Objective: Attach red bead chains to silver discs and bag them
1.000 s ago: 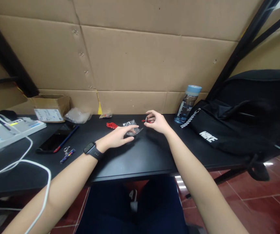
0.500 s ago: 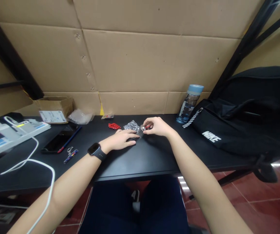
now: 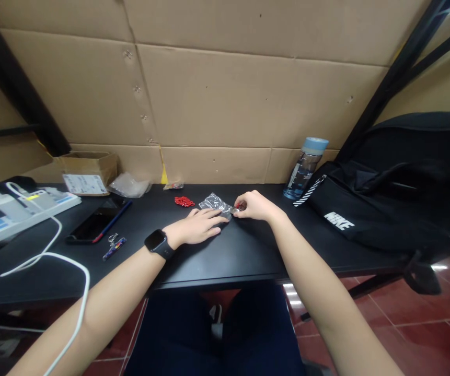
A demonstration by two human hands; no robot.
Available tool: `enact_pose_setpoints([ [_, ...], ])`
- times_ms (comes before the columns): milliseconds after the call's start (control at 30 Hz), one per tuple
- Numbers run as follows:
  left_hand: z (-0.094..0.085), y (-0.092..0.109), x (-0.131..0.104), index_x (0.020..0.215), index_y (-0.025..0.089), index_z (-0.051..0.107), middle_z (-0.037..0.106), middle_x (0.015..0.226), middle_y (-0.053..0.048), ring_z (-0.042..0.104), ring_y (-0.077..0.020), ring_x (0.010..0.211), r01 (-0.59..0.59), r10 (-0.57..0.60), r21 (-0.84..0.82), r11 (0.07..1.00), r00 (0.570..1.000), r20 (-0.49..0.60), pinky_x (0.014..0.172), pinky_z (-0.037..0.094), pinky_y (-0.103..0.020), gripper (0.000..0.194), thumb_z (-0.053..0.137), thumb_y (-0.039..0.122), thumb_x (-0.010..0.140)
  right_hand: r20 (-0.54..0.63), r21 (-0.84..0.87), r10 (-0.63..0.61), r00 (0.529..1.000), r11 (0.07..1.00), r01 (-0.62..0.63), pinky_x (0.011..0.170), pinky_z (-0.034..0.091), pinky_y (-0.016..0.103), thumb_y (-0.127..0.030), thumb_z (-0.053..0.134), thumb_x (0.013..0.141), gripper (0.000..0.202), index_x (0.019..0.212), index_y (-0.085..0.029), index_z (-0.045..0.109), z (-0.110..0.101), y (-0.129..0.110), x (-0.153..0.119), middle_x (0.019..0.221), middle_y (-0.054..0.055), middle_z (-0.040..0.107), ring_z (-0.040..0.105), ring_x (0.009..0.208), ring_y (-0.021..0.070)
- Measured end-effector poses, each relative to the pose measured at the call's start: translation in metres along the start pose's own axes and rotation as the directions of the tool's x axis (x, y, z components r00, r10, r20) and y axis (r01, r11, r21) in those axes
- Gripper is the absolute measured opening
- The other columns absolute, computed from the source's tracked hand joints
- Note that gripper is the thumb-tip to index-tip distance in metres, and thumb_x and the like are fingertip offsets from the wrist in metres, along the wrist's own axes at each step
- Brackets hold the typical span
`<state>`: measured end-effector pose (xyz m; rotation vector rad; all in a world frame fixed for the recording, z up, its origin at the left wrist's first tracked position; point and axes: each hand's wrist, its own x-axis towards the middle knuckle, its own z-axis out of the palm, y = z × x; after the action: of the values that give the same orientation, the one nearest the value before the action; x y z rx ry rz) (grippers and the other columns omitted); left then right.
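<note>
A small clear plastic bag [image 3: 214, 201] lies on the black table [image 3: 225, 256]. My left hand [image 3: 197, 226] is spread flat, palm down, with its fingertips on the bag's near edge. At the bag's right corner, my right hand [image 3: 256, 205] pinches a small shiny metal and red object [image 3: 235, 210]. Most of that object is hidden by the fingers, so its kind is unclear. A small heap of red, chain-like pieces [image 3: 184, 201] sits left of the bag, just beyond my left hand.
Left are a power strip [image 3: 24, 216] with a white cable [image 3: 85, 282], a phone [image 3: 97, 222], a keychain [image 3: 114, 247], a cardboard box [image 3: 89, 171] and a plastic bag [image 3: 129, 185]. Right stand a water bottle [image 3: 305, 169] and a black bag [image 3: 350, 209]. Behind is a cardboard wall [image 3: 217, 104].
The shiny object has turned and now sits lower and more hidden in my right fingers, at the bag's corner. My left hand has shifted slightly right.
</note>
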<state>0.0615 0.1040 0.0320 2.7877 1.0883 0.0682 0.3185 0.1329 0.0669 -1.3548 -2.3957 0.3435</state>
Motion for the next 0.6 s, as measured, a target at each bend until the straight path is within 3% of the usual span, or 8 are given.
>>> enact_pose_setpoints([
  [100, 0.001, -0.001, 0.000, 0.150, 0.046, 0.037, 0.029, 0.165, -0.005, 0.026, -0.0320, 0.150, -0.005, 0.005, 0.012, 1.000, 1.000, -0.002, 0.114, 0.024, -0.060, 0.050, 0.026, 0.057, 0.103, 0.003, 0.049, -0.047, 0.999, 0.998, 0.047, 0.064, 0.046, 0.023, -0.034, 0.080, 0.071, 0.021, 0.086, -0.020, 0.078, -0.002, -0.005, -0.001, 0.072, 0.000, 0.072, 0.065, 0.067, 0.0144],
  [200, 0.003, -0.001, 0.001, 0.151, 0.048, 0.035, 0.031, 0.164, -0.004, 0.026, -0.0336, 0.149, -0.011, 0.011, 0.028, 1.000, 1.000, -0.025, 0.113, 0.025, -0.061, 0.049, 0.028, 0.056, 0.103, -0.079, 0.136, -0.109, 0.991, 0.984, 0.119, 0.065, 0.045, 0.023, -0.036, 0.079, 0.073, 0.025, 0.092, -0.021, 0.078, 0.000, -0.017, -0.001, 0.072, -0.001, 0.072, 0.062, 0.067, 0.0134],
  [367, 0.003, -0.001, 0.001, 0.150, 0.050, 0.037, 0.035, 0.162, 0.001, 0.028, -0.0358, 0.146, -0.010, 0.011, 0.023, 1.000, 0.999, -0.046, 0.113, 0.024, -0.064, 0.050, 0.030, 0.060, 0.101, -0.152, 0.321, -0.099, 0.983, 0.936, 0.144, 0.066, 0.046, 0.023, -0.039, 0.077, 0.075, 0.033, 0.100, -0.018, 0.077, 0.012, -0.031, 0.005, 0.085, 0.002, 0.075, 0.064, 0.073, 0.0140],
  [600, 0.003, -0.003, 0.001, 0.148, 0.053, 0.038, 0.028, 0.165, -0.001, 0.023, -0.0381, 0.149, 0.024, -0.023, 0.016, 1.000, 0.999, -0.027, 0.112, 0.023, -0.066, 0.054, 0.028, 0.069, 0.098, -0.076, 0.121, -0.004, 0.997, 0.993, 0.013, 0.065, 0.046, 0.023, -0.032, 0.078, 0.070, 0.021, 0.087, -0.019, 0.077, 0.014, -0.008, 0.007, 0.072, 0.000, 0.072, 0.065, 0.068, 0.0140],
])
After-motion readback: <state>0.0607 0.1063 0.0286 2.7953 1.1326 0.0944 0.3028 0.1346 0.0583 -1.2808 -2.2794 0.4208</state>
